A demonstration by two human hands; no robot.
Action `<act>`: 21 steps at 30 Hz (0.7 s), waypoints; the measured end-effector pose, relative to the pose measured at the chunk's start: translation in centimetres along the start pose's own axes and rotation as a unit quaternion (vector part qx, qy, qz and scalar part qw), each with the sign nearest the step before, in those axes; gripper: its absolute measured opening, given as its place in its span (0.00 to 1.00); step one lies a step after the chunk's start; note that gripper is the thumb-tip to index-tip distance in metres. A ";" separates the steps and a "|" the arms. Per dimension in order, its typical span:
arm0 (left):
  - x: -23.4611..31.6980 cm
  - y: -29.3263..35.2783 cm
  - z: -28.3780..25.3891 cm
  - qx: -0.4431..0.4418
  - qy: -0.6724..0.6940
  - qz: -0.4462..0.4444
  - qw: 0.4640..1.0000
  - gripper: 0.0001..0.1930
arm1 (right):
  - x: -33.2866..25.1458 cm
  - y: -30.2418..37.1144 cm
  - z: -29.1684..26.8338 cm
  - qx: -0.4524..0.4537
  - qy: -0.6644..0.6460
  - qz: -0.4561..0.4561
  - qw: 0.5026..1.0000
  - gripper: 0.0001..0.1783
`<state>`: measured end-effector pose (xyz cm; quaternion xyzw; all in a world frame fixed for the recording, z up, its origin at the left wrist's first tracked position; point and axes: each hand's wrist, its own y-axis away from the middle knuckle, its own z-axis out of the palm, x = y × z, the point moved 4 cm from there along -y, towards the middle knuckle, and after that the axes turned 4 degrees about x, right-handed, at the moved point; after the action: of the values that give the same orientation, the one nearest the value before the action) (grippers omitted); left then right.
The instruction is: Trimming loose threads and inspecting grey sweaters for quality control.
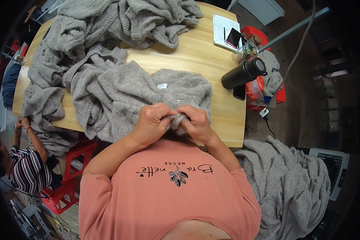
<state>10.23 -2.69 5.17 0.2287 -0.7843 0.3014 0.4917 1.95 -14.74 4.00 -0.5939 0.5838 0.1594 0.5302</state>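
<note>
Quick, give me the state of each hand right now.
Left hand: closed, pinching a fold of the grey knitted sweater.
Right hand: closed, gripping the same sweater edge beside it.

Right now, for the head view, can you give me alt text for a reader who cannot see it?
Both hands, left hand and right hand, pinch the near edge of a grey knitted sweater on a wooden table. More grey knitwear is heaped behind; a black flask lies to the right.
</note>
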 end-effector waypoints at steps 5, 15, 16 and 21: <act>0.0 0.2 0.2 0.012 -0.018 0.027 0.999 0.08 | 0.5 0.7 0.2 -0.015 0.007 0.068 0.998 0.09; -1.2 0.4 0.7 0.045 -0.030 0.025 0.998 0.07 | 1.1 1.3 1.0 -0.017 0.017 0.078 0.997 0.09; -1.3 0.4 0.7 0.042 -0.036 0.022 0.998 0.07 | 1.2 1.3 1.0 -0.018 0.016 0.078 0.997 0.09; -1.0 0.3 0.6 0.057 -0.051 0.051 0.996 0.08 | 0.2 1.4 1.0 0.038 0.106 0.034 0.993 0.06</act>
<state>10.03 -2.85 3.99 0.2311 -0.8006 0.3579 0.4213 1.26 -13.68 2.79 -0.5664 0.6622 0.0911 0.4821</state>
